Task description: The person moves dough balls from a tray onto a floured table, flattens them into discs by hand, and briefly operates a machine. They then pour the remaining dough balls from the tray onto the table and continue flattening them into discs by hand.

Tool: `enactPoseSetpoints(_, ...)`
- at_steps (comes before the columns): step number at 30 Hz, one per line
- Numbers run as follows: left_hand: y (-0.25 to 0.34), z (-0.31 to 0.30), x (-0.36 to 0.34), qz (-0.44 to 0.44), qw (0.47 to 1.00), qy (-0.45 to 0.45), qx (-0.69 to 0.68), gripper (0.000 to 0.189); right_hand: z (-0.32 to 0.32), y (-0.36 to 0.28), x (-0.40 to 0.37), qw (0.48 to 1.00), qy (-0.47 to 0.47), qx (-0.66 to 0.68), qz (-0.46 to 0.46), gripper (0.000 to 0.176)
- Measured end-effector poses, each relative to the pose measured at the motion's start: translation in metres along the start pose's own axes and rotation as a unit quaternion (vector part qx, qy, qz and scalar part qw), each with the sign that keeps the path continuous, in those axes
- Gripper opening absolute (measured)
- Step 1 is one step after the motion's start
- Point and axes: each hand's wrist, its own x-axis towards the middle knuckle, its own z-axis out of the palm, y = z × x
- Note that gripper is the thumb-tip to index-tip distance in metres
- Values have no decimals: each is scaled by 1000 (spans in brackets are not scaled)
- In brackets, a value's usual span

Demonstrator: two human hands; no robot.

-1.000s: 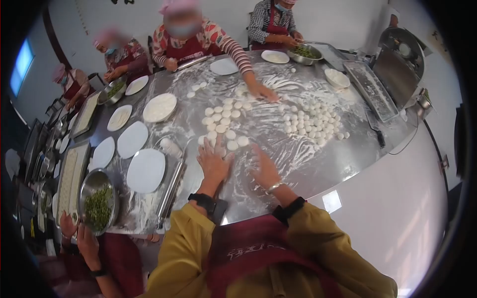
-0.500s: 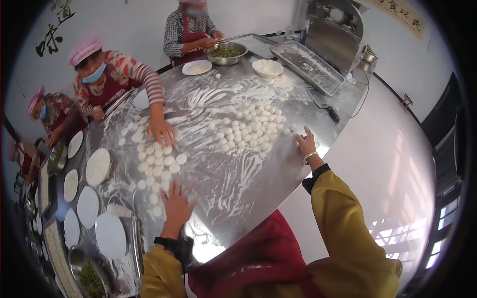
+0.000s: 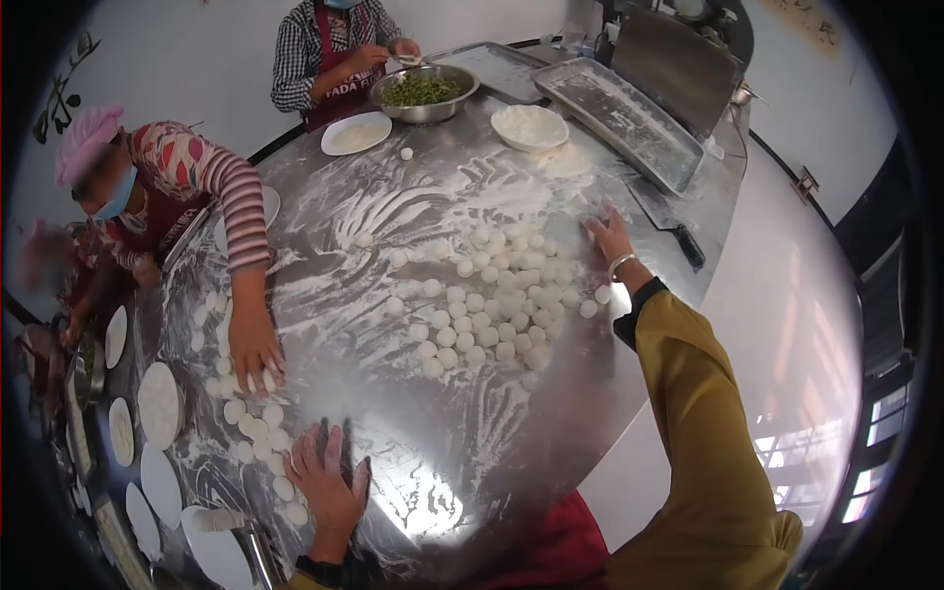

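My left hand is open with its fingers spread, low over the floured steel table. Its fingertips are right beside a cluster of small round dough pieces. A co-worker's hand reaches onto the far end of that cluster. Farther right, my right hand is open, thumb and fingers apart, at the back right of a larger heap of dough pieces. A couple of stray pieces lie at the heap's right edge, below that hand.
A cleaver lies near the right edge. Behind it stand a floury metal tray and a white bowl of flour. At the back, another person works over a steel bowl of chopped greens. White plates line the left side.
My right hand has moved toward the back of the heap. My left hand has shifted beside the near end of the left cluster. The co-worker's hand has come nearer, and the view has turned.
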Motion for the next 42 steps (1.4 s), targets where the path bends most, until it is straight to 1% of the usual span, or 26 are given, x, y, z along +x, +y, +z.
enactPoseSetpoints(3,0,1,3,8,1000,1,-8,71,22,-18,27,999,-49,3,-4,78)
enactPoseSetpoints(7,0,4,6,14,999,28,-19,66,58,-60,37,974,-219,42,-26,76)
enactPoseSetpoints(9,1,3,7,12,999,23,-21,66,81,-79,31,947,-306,21,-94,77)
enactPoseSetpoints(11,2,1,7,13,999,21,-28,66,100,-110,21,908,-384,-18,-167,78)
enactPoseSetpoints(14,3,2,7,15,998,39,-49,66,131,-138,3,867,-385,-122,-291,86)
enactPoseSetpoints(17,4,0,9,26,996,62,-55,64,155,-167,-31,851,-409,-140,-300,92)
enactPoseSetpoints(18,3,3,10,27,995,68,-61,64,162,-177,-48,856,-400,-137,-298,94)
enactPoseSetpoints(21,-3,-4,-10,25,994,85,-66,62,164,-210,-109,827,-409,-158,-352,91)
enactPoseSetpoints(24,-2,5,2,38,991,98,-81,61,137,-250,-185,807,-420,-235,-343,86)
enactPoseSetpoints(27,-4,9,-1,55,988,105,-98,58,125,-262,-262,817,-406,-222,-343,78)
enactPoseSetpoints(28,-4,10,-2,66,986,104,-113,57,112,-273,-289,821,-398,-219,-345,69)
enactPoseSetpoints(31,5,15,-21,90,980,89,-153,55,104,-266,-361,841,-333,-227,-362,61)
enactPoseSetpoints(32,11,18,-28,96,977,83,-169,54,95,-264,-379,840,-324,-224,-373,60)
enactPoseSetpoints(34,19,28,-49,91,974,100,-183,53,72,-258,-405,838,-304,-220,-396,58)
enactPoseSetpoints(37,31,31,-87,98,974,106,-174,51,39,-239,-412,824,-334,-163,-427,54)
enactPoseSetpoints(40,44,24,-112,94,979,86,-156,49,44,-200,-399,838,-309,-48,-448,49)
enactPoseSetpoints(42,53,25,-119,88,982,70,-154,47,42,-202,-389,853,-301,-35,-425,44)
